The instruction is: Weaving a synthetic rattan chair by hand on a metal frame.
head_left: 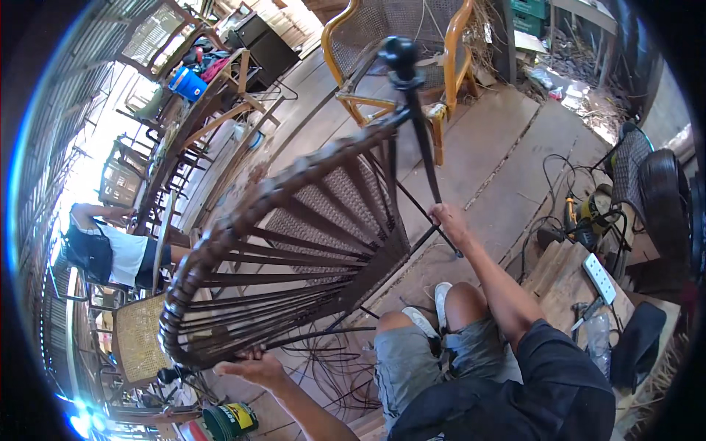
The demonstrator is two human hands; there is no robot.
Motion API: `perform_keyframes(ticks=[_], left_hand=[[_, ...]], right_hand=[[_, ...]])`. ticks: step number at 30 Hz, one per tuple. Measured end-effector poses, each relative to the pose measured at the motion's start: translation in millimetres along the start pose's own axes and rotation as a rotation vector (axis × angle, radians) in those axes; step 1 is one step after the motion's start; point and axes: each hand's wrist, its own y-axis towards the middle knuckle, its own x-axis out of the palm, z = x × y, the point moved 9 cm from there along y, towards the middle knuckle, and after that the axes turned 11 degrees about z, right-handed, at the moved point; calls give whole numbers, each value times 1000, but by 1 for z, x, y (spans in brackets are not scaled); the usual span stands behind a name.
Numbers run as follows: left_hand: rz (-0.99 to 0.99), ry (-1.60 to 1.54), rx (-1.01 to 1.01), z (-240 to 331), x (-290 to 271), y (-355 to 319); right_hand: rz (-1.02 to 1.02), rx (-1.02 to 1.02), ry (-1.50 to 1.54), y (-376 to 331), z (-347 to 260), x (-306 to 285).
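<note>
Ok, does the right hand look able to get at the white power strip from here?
Probably, if freed: the right hand appears to hold the dark chair post, but the white power strip lies uncovered on the person's right, with nothing visible on top.

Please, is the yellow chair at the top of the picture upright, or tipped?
Upright: the yellow chair stands with its legs on the floor, its woven back rising above.

The one view looks from the left of two fisheye cameras on the person's head, facing down and forward. The lap [412,364] lies nearest, the dark chair [375,268] close in front; floor [500,143] stretches far beyond, straight edges bending toward the rim.
</note>
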Motion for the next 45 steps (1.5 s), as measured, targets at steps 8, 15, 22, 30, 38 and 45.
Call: perform_keyframes(ticks=[8,15,22,30,38,45], left_hand=[[20,120,3,25,-13,14],[-321,-91,-264,40,42,-2],[-407,-20,-340,50,76,30],[-312,259,147,32,157,83],[-107,559,549,45,172,95],[-80,657,604,43,172,105]], right_hand=[[134,44,48,-56,-8,-9],[231,208,245,-39,-39,-68],[149,224,83,-50,-109,-56],[57,176,-40,5,-129,-27],[65,196,0,15,-126,-15],[250,-256,-108,7,-187,-31]])
